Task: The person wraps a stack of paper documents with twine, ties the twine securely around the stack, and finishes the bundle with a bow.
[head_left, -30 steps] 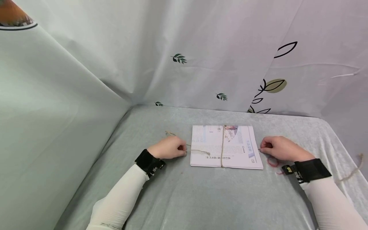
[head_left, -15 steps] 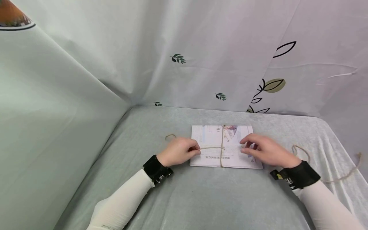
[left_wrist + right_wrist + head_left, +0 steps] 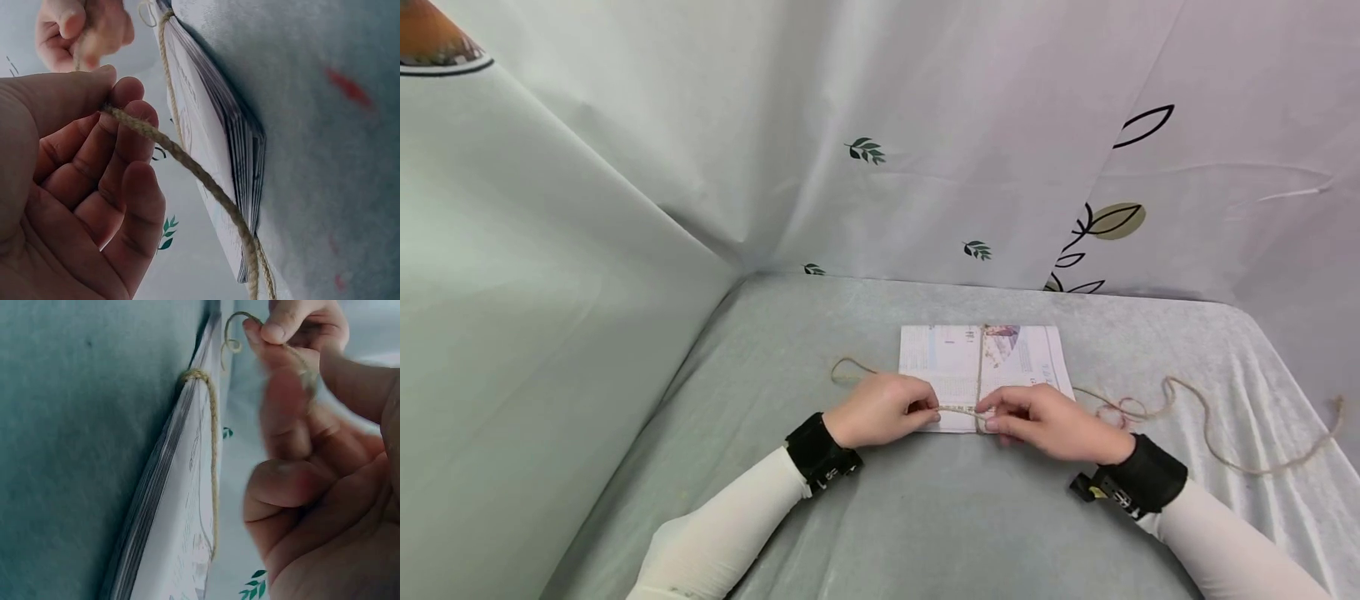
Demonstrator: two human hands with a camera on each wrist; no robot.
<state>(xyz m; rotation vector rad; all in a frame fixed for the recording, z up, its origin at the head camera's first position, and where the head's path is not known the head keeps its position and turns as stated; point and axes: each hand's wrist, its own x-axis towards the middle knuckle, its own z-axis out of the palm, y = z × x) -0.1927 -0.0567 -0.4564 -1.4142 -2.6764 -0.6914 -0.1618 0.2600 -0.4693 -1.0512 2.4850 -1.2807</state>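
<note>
A flat stack of folded newspapers (image 3: 936, 354) lies on the table, with a band of twine (image 3: 981, 358) running across its middle from back to front. Over its front part, my left hand (image 3: 883, 410) pinches a length of twine (image 3: 194, 165) between thumb and forefinger. My right hand (image 3: 1052, 422) faces it from the right, thumb and fingers around the short end of that twine, blurred in the right wrist view. From the left hand, the twine trails down past the stack's side in the left wrist view. The underside of the stack is hidden.
Loose twine (image 3: 1206, 425) winds over the grey cloth-covered table (image 3: 925, 517) on the right, beside a red string (image 3: 1116, 411). Another twine loop (image 3: 846, 364) lies left of the stack. Fabric walls (image 3: 700, 150) stand behind and at the left.
Both hands have come inward from the stack's two sides to its front middle. The left hand has brought the twine across the papers; the right hand has moved left to meet it.
</note>
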